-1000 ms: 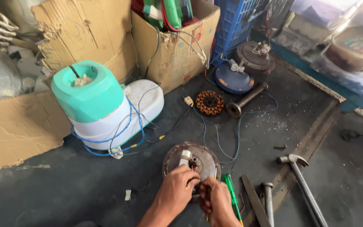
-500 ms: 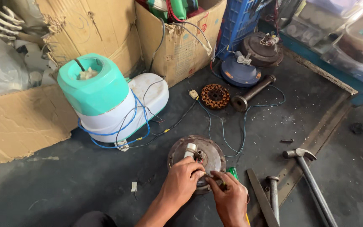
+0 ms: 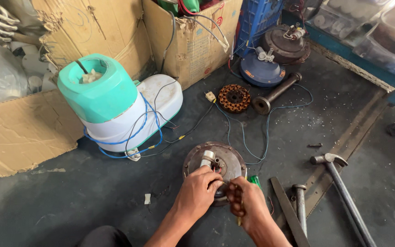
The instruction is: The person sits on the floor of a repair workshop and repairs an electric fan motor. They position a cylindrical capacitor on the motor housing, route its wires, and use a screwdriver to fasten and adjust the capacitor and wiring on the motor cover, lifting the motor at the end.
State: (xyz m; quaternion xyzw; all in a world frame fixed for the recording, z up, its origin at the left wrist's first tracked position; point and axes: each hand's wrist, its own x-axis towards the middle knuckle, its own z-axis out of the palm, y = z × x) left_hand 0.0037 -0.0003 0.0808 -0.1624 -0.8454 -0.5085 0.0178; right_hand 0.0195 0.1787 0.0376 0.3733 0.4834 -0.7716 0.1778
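Observation:
A round, rusty fan motor housing (image 3: pixel 234 161) lies flat on the dark floor, with a short metal shaft (image 3: pixel 206 159) standing up from its centre. My left hand (image 3: pixel 200 193) rests on the near side of the housing, its fingers curled around parts next to the shaft. My right hand (image 3: pixel 248 206) is closed at the housing's near right edge, touching the left hand. A green-handled tool (image 3: pixel 255 180) sticks out past its knuckles. Thin blue wires (image 3: pixel 248 151) run away from the motor.
A teal and white appliance (image 3: pixel 101 100) wrapped in blue wire stands at the left. A copper-wound stator (image 3: pixel 234 98), a metal pipe (image 3: pixel 275 93) and a blue motor cover (image 3: pixel 261 71) lie further back. A hammer (image 3: pixel 339 183) and a flat bar (image 3: pixel 289 210) lie at the right. Cardboard boxes (image 3: pixel 193 36) line the back.
The view has tilted slightly and come closer. Both hands stay on the motor housing, with the right hand drawn in against the left.

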